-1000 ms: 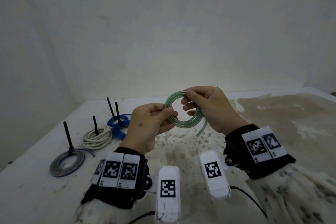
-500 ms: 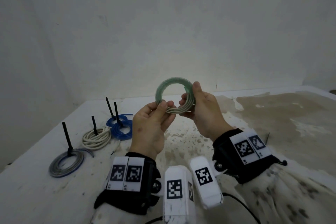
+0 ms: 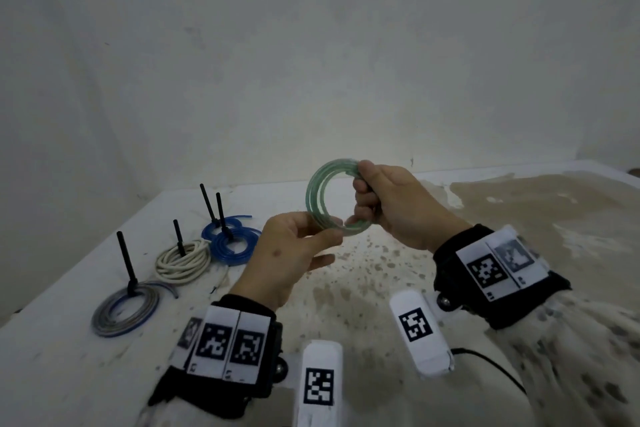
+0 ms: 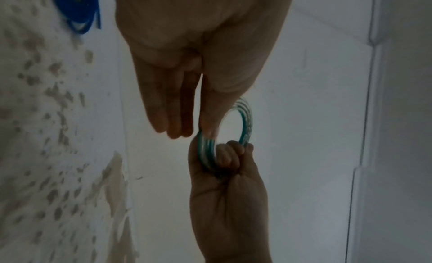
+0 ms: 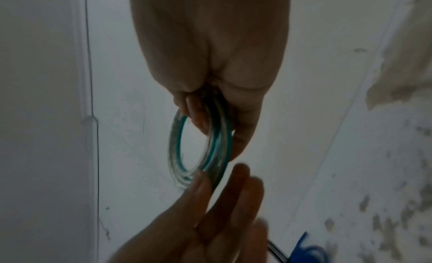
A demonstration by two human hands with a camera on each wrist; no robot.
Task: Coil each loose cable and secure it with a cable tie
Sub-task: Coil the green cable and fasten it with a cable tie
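Grey coil (image 3: 126, 310): flat on the table (image 3: 52, 357), far left, black tie (image 3: 125, 262) standing upright from it. Tied; no risk noted.

White coil (image 3: 183, 262): next right, tie upright. Tied.

Blue coils (image 3: 230, 241): two, overlapping or touching, each with an upright tie. They lie just beside the left hand's working space; a sweep of the forearm could shove them.

Left hand (image 3: 291, 260): raised above the table, thumb and forefinger pinching the lower left arc of the green coil (image 3: 323, 204); remaining fingers straight and loose below it, as the left wrist view shows. The pinch looks light. Judged risk: if it lets go before a tie is on, the turns it gathers may fan apart.

Green coil: held in the air between both hands, several turns, roughly upright, no tie on it yet. The tubing looks stiff and springy, so it will likely try to unwind. The turns already sit slightly staggered on the upper left.

Right hand (image 3: 398, 204): fingers curled through the ring, thumb on top, gripping the right side firmly. This grip carries the coil. Judged risk: one hand must free itself to fetch a tie, and none is seen within reach; the free end, hidden here, could slip out and loosen the loop.
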